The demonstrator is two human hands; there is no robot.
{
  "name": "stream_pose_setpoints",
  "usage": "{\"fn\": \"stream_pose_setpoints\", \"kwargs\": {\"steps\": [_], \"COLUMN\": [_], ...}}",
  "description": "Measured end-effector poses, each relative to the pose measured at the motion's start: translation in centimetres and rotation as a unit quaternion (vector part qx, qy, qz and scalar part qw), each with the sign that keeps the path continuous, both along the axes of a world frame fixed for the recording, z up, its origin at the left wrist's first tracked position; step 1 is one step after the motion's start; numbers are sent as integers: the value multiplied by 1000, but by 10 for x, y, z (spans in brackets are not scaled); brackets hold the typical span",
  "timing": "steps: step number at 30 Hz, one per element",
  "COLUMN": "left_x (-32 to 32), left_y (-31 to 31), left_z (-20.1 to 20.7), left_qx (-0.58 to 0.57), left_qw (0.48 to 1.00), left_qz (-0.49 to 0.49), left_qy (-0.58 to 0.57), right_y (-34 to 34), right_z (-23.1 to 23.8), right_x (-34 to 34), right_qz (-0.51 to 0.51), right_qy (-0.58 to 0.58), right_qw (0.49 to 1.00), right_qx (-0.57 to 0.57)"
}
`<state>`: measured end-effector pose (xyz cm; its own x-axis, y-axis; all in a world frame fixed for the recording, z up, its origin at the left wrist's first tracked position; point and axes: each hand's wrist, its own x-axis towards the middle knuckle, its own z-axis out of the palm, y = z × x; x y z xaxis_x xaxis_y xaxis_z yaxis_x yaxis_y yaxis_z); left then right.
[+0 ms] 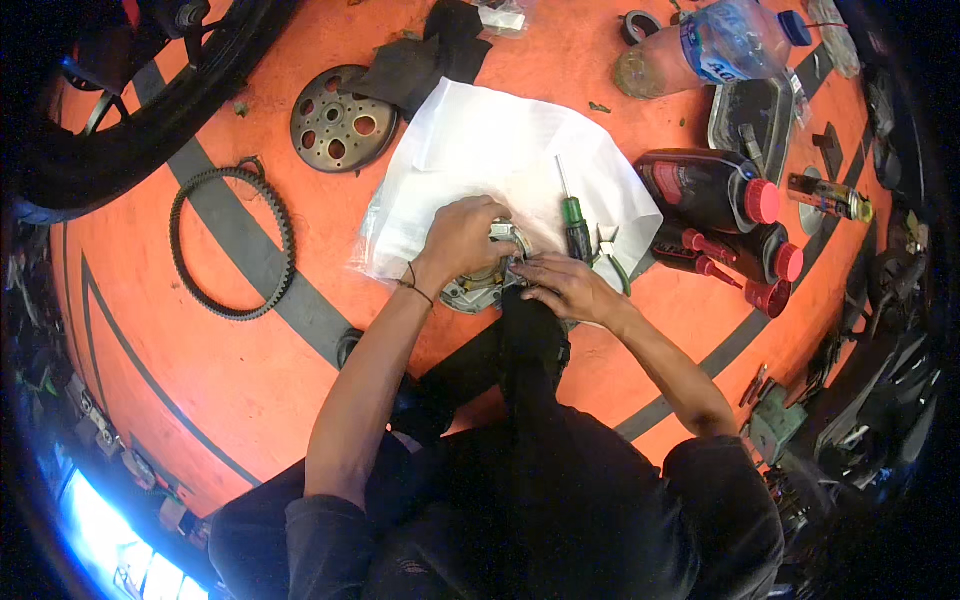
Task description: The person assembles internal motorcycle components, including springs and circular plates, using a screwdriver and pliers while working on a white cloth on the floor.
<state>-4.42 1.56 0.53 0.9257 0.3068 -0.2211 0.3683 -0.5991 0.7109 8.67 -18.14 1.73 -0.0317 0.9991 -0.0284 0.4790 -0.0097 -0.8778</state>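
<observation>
My left hand [462, 238] grips the top of a round metal engine part [478, 290] that rests at the near edge of a white sheet [480, 150] on the orange floor. My right hand [562, 285] presses its fingers against the right side of the same part, which is mostly hidden under both hands. A green-handled screwdriver [573, 222] lies on the sheet just right of my hands, with small green-handled pliers [612, 258] beside it.
A toothed rubber belt [230, 243] lies to the left, a perforated metal disc [342, 118] and dark rag [425, 60] behind it. Dark oil bottles with red caps [715, 190], a plastic water bottle [715, 45] and a black tray [752, 115] stand at right. A tyre [130, 120] curves at far left.
</observation>
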Motion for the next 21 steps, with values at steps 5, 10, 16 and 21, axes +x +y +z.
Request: {"fn": "stream_pose_setpoints", "kwargs": {"steps": [5,10,16,21], "left_x": [1,3,2,-1], "left_y": [0,-1,0,0], "left_z": [3,1,0,-5], "left_qx": [7,6,13,28], "left_qw": [1000,1000,1000,999], "left_qz": [-4,-3,2,-8], "left_qy": [4,0,-19,-23], "right_y": [3,-2,2,7], "right_z": [5,3,-1,-11], "right_x": [7,-3,1,4], "right_qz": [92,62,69,61], "right_qy": [-94,-206,-215,-196], "right_qw": [991,976,971,970], "right_qx": [-38,30,77,131]}}
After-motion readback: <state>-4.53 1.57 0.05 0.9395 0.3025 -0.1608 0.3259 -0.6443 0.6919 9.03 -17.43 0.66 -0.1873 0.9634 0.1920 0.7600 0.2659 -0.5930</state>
